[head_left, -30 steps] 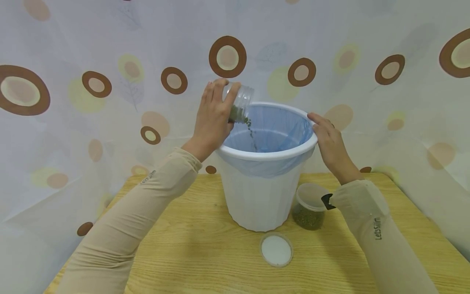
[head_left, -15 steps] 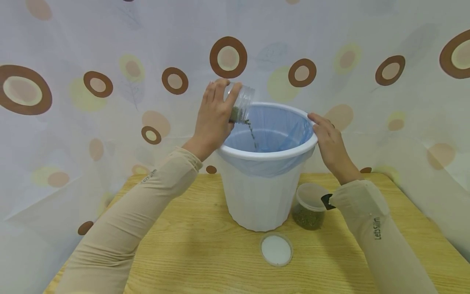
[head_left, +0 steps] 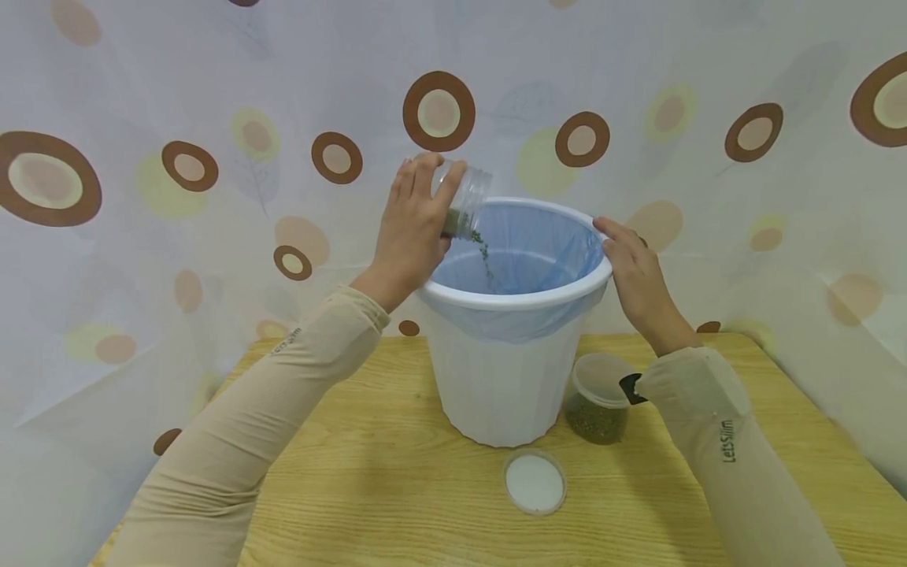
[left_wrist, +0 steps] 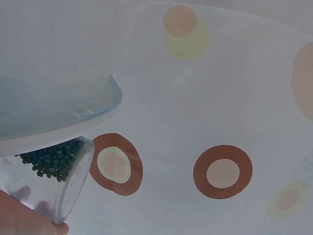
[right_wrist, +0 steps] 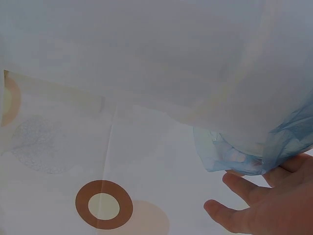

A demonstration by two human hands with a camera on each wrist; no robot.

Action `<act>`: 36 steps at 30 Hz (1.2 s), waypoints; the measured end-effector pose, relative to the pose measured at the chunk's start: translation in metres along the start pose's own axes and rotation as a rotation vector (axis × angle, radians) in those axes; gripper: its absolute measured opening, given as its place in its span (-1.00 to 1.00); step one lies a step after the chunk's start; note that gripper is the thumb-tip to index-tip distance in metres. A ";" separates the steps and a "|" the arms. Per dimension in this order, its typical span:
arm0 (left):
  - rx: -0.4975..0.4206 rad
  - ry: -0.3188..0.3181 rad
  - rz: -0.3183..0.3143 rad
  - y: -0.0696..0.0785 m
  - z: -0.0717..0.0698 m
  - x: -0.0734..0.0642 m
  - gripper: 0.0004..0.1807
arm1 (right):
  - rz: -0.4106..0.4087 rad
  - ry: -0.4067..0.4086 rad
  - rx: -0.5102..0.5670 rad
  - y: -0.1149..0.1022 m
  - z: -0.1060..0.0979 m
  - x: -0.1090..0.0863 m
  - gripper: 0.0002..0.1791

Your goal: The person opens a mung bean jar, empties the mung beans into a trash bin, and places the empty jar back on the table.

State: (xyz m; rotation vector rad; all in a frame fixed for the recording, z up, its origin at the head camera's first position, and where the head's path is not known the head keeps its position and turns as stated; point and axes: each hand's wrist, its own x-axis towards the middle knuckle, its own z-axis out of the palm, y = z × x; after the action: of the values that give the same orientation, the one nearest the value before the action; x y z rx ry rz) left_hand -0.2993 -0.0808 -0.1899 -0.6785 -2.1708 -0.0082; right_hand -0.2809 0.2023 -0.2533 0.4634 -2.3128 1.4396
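My left hand (head_left: 411, 224) grips a clear plastic jar (head_left: 471, 189), tilted on its side over the left rim of a white trash bin (head_left: 501, 386). Small green beans (left_wrist: 51, 159), seen inside the jar in the left wrist view, trickle from its mouth into the bin. A thin blue bag (head_left: 531, 248) lines the bin and folds over its rim. My right hand (head_left: 641, 283) rests against the bin's right rim. In the right wrist view its fingers (right_wrist: 244, 188) are extended, some touching the blue bag.
Beside the bin's right foot stands a clear tub (head_left: 598, 409) part full of green bits, close under my right wrist. A round white lid (head_left: 534, 483) lies on the wooden table (head_left: 383, 488) in front of the bin. A patterned sheet (head_left: 496, 47) hangs behind.
Beans keep falling from the tilted jar in a thin stream. Both hands, the jar and the bin hold nearly the same places.
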 end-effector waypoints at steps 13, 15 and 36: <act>-0.004 -0.001 0.020 -0.001 -0.002 0.001 -0.05 | -0.004 -0.002 0.006 -0.003 0.000 -0.001 -0.42; -0.003 -0.001 0.022 -0.001 -0.001 0.001 -0.05 | -0.005 -0.003 0.007 -0.004 0.000 -0.001 -0.42; 0.016 -0.022 0.025 0.000 -0.001 0.001 -0.07 | 0.008 -0.013 0.001 -0.004 0.000 -0.002 -0.41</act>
State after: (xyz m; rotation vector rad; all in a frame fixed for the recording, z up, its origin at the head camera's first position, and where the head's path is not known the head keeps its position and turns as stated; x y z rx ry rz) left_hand -0.2993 -0.0807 -0.1879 -0.6991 -2.1813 0.0303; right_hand -0.2773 0.2011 -0.2517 0.4657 -2.3271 1.4463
